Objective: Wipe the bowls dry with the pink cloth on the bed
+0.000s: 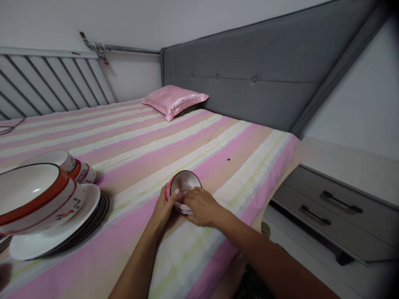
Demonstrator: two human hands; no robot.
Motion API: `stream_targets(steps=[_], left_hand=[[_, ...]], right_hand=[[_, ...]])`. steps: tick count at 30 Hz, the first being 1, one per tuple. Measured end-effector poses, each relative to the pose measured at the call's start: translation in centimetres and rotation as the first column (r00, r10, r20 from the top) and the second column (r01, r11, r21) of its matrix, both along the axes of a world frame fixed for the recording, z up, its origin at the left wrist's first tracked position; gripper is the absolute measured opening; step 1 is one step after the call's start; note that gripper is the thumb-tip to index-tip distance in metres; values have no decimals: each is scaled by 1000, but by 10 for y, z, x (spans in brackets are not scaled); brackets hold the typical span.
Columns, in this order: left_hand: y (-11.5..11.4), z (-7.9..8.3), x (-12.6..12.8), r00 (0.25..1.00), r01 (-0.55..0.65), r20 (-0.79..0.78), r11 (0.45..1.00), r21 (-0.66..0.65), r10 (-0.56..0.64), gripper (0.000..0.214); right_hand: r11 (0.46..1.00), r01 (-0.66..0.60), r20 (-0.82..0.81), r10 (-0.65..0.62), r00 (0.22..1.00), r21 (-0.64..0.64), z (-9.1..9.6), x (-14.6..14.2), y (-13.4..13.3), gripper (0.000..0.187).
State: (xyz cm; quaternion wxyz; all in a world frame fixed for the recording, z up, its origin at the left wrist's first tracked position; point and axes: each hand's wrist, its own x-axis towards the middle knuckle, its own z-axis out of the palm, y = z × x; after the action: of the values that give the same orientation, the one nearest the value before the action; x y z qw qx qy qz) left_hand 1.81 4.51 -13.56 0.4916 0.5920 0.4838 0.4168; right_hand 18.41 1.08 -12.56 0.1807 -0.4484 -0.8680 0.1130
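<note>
1. As I watch remotely, the small bowl (190, 181) is tilted over the striped bedspread (131, 174), right of the large bowl (46, 209).
2. The left hand (164, 206) clasps its side; the right hand (202, 207) reaches inside, though blur keeps me from telling whether it pinches anything.
3. I'd judge this step as handling its inside; next needs a steady left hold.
</note>
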Motion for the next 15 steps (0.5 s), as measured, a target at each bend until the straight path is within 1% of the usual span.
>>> stream_targets(steps=[2, 5, 7, 9, 11, 13, 14, 15], left_hand=[[1, -2, 0, 1000, 3, 23, 1000, -20, -3, 78], [2, -2, 1, 999, -3, 40, 999, -43, 4, 101], [3, -1, 1, 999, 9, 44, 998, -66, -6, 111], [3, 0, 2, 998, 30, 58, 995, -98, -24, 117], [2, -1, 3, 993, 73, 97, 992, -105, -63, 113], [1, -2, 3, 983, 127, 139, 990, -58, -118, 98], [1, -2, 3, 978, 150, 152, 988, -20, -146, 88], [0, -3, 3, 973, 168, 159, 986, 20, -169, 77]], right_hand=[[1000, 13, -4, -13, 1000, -4, -1, 2, 1, 45], [997, 51, -47, -54, 997, -64, -2, 4, 0, 45], [988, 100, -81, -109, 991, -114, -1, 4, -2, 36], [972, 169, -105, -187, 977, -164, 1, 2, -4, 26], [947, 239, -146, -273, 951, -213, 1, -2, -4, 24], [922, 283, -261, -351, 899, -264, 1, -8, -4, 24], [910, 288, -354, -386, 852, -298, 1, -10, -3, 24], [898, 278, -462, -418, 782, -342, 2, -13, -3, 23]])
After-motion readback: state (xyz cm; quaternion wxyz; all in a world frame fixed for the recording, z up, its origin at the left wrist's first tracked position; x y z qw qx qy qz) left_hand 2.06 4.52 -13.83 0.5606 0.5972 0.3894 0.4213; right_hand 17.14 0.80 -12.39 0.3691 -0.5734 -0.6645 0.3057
